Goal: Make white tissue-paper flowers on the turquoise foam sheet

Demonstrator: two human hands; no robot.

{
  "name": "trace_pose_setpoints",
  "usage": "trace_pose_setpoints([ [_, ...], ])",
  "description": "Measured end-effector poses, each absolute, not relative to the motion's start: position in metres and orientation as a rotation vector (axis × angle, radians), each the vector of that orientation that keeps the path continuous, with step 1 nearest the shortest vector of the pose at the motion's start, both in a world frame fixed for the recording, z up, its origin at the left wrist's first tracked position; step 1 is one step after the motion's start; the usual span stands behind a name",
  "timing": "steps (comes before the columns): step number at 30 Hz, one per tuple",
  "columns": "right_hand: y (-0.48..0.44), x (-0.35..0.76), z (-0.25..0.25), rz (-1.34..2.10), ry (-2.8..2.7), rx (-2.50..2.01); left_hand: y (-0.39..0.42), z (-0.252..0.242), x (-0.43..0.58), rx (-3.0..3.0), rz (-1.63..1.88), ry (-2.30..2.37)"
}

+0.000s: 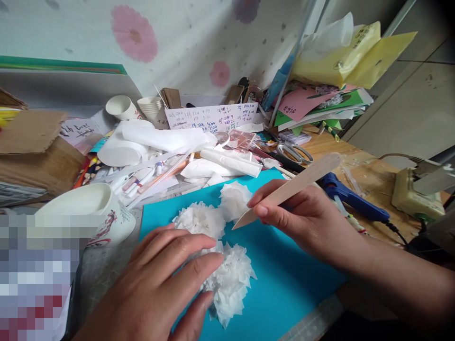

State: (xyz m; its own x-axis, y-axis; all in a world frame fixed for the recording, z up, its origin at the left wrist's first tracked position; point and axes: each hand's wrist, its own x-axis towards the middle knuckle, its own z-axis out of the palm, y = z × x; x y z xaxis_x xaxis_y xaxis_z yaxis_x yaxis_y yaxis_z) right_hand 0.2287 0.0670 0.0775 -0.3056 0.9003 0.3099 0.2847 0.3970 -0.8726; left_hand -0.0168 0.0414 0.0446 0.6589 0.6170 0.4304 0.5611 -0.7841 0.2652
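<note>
White tissue-paper flowers with ragged petals lie on a bright blue sheet of paper (295, 279). The front tissue-paper flower (232, 279) is partly covered by my left hand (167, 279), whose fingers are spread with the tips at its left side. Behind it sits another flower (201, 220), and a smaller, paler one (234, 196) lies farther back. Between thumb and fingers, my right hand (295, 213) grips a flat wooden craft stick (302, 180), its cut, pointed end slanting down beside the small flower. Whether the point touches the flower I cannot tell.
A white paper cup (113, 220) and a cardboard box (39, 151) stand at the left. Rolled white paper (231, 161), pens and scissors (293, 152) clutter the back. To the right lie a blue hot glue gun (355, 196) and a power strip (415, 194).
</note>
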Motion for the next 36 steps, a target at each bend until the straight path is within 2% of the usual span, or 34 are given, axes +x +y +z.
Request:
trace_pose_setpoints([
  [19,0.076,0.213,0.073,0.792,-2.120,-0.724,0.042,0.042,-0.012,2.712,0.795,0.973],
  [25,0.077,0.204,0.070,0.810,-2.128,-0.632,0.042,0.035,-0.012,2.738,0.949,0.962],
  [32,0.078,0.202,0.064,0.674,-2.323,-0.712,0.040,0.042,-0.015,2.716,0.770,0.992],
  [36,0.078,0.204,0.064,0.653,-2.240,-0.740,0.039,0.039,-0.014,2.717,0.856,0.991],
])
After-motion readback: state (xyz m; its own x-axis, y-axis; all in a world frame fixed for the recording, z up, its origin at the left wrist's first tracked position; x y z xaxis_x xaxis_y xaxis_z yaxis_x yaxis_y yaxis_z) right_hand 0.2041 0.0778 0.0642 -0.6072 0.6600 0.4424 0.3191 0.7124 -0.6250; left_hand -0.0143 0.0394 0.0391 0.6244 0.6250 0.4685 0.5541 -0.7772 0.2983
